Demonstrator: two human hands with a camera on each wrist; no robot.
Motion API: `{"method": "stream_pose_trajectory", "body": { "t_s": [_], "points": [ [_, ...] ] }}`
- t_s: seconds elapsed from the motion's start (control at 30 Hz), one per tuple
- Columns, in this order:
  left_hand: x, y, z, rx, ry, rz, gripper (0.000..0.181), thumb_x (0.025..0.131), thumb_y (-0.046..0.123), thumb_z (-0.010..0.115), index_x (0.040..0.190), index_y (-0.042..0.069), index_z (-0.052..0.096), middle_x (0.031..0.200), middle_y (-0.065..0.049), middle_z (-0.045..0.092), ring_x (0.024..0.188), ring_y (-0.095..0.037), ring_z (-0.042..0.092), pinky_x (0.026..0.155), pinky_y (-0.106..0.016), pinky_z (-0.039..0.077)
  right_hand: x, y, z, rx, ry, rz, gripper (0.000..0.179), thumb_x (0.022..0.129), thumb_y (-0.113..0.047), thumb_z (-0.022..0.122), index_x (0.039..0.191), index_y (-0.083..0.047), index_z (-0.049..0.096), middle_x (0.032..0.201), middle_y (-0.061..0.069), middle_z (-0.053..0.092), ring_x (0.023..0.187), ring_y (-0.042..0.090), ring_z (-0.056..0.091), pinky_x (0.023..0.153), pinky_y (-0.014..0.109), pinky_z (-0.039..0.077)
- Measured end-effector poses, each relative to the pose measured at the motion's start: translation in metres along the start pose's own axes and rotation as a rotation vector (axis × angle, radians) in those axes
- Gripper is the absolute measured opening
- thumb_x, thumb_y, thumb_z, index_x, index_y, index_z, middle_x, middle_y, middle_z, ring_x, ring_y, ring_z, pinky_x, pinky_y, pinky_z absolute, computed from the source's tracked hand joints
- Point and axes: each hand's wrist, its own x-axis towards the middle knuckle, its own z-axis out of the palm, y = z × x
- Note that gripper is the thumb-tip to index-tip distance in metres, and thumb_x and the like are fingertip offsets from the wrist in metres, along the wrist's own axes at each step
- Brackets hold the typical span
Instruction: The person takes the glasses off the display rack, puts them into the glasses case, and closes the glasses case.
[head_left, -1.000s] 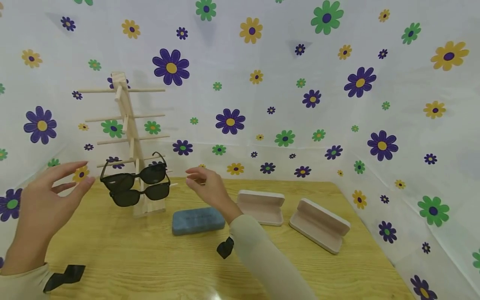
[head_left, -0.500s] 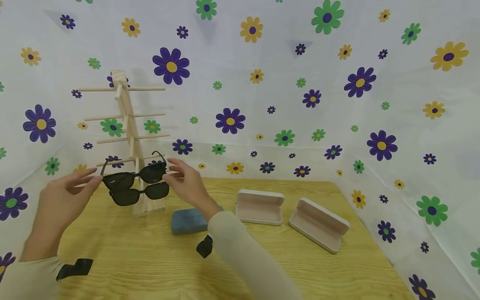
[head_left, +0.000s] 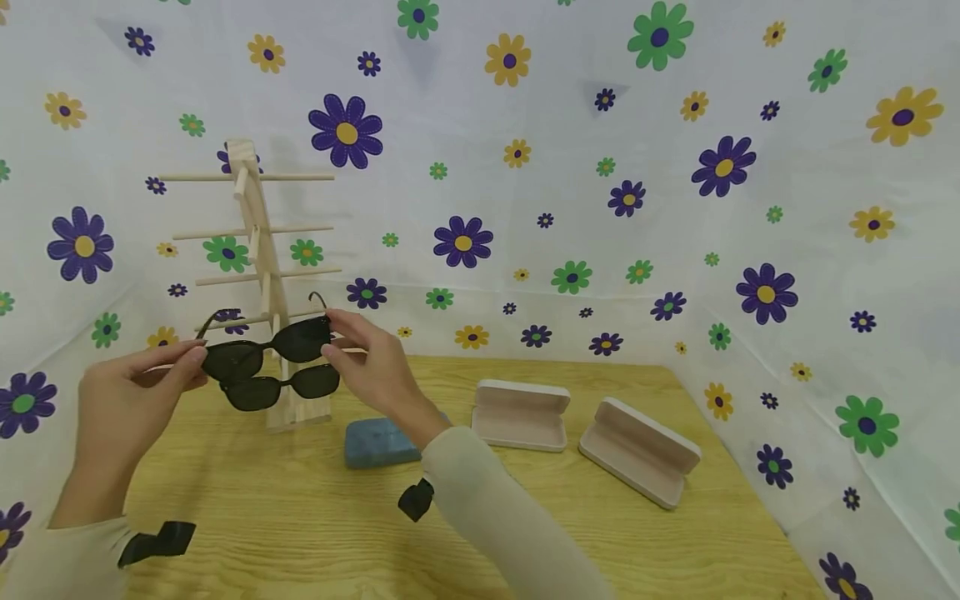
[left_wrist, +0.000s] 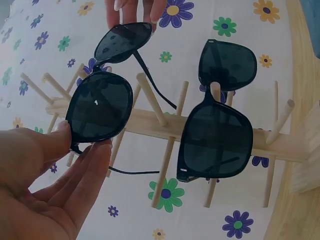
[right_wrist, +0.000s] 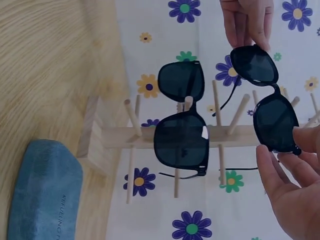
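Observation:
Between my two hands is a pair of black sunglasses with dark lenses and spread temples. My left hand pinches its left outer corner between thumb and fingers; my right hand pinches the right one. The left wrist view shows this grip at the sunglasses up close, clear of the peg tips. Just below, a second pair of black sunglasses hangs on the wooden display rack, its bridge over a short peg in the right wrist view. Part of the rack is hidden behind the lenses.
A blue glasses case lies closed beside the rack, partly behind my right wrist. Farther right stand two open pale glasses cases, one near the middle and one angled. Flowered cloth surrounds the wooden table.
Both hands have come inward from either side and taken hold of the upper sunglasses. Those sunglasses have risen slightly and tilted. The lower pair stays where it was.

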Motion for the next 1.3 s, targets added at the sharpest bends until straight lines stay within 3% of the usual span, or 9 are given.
{"method": "stream_pose_trajectory", "body": {
  "t_s": [0.17, 0.47, 0.67, 0.83, 1.1, 1.3],
  "points": [
    [-0.012, 0.016, 0.0, -0.111, -0.025, 0.045, 0.029, 0.096, 0.01, 0.073, 0.119, -0.008, 0.073, 0.091, 0.037, 0.068, 0.07, 0.009, 0.072, 0.075, 0.0, 0.048, -0.009, -0.008, -0.012, 0.043, 0.049, -0.008, 0.043, 0.103, -0.015, 0.065, 0.145, -0.011, 0.058, 0.141, 0.01, 0.067, 0.119, 0.021, 0.07, 0.094, 0.018, 0.056],
    [-0.031, 0.052, 0.0, -0.034, -0.107, 0.13, 0.023, 0.096, 0.009, 0.073, 0.113, -0.006, 0.076, 0.088, 0.038, 0.069, 0.072, 0.01, 0.072, 0.073, -0.002, 0.051, -0.031, -0.014, -0.029, 0.098, 0.116, -0.026, 0.039, 0.102, -0.015, 0.067, 0.14, -0.01, 0.061, 0.138, 0.011, 0.069, 0.111, 0.03, 0.071, 0.09, 0.019, 0.058],
    [-0.042, 0.071, 0.003, -0.03, -0.175, 0.155, 0.019, 0.096, 0.01, 0.074, 0.111, 0.0, 0.078, 0.087, 0.033, 0.072, 0.077, 0.01, 0.072, 0.061, -0.009, 0.049, -0.047, -0.013, -0.043, 0.124, 0.126, -0.05, 0.038, 0.102, -0.012, 0.066, 0.14, -0.008, 0.061, 0.141, 0.013, 0.066, 0.111, 0.035, 0.07, 0.089, 0.021, 0.059],
    [-0.048, 0.08, 0.018, -0.086, -0.223, 0.2, 0.017, 0.093, 0.003, 0.075, 0.11, 0.002, 0.079, 0.099, 0.031, 0.072, 0.082, 0.009, 0.073, 0.072, -0.008, 0.055, -0.063, -0.012, -0.057, 0.094, 0.175, -0.063, 0.038, 0.101, -0.01, 0.066, 0.139, -0.008, 0.062, 0.138, 0.014, 0.067, 0.105, 0.034, 0.072, 0.084, 0.024, 0.061],
    [-0.061, 0.092, 0.046, -0.089, -0.286, 0.181, 0.014, 0.094, 0.01, 0.075, 0.107, 0.013, 0.081, 0.095, 0.026, 0.074, 0.082, 0.008, 0.073, 0.069, -0.014, 0.058, -0.088, -0.01, -0.076, 0.043, 0.275, -0.018, 0.033, 0.101, -0.012, 0.067, 0.134, -0.008, 0.067, 0.129, 0.013, 0.072, 0.095, 0.035, 0.072, 0.073, 0.028, 0.061],
    [-0.064, 0.096, 0.064, -0.101, -0.344, 0.122, 0.015, 0.097, 0.016, 0.074, 0.11, 0.015, 0.08, 0.097, 0.001, 0.081, 0.083, 0.006, 0.073, 0.069, -0.018, 0.059, -0.1, -0.003, -0.089, -0.003, 0.327, -0.005, 0.032, 0.1, -0.011, 0.068, 0.131, -0.006, 0.068, 0.127, 0.014, 0.073, 0.095, 0.031, 0.074, 0.072, 0.03, 0.063]
  ]
}}
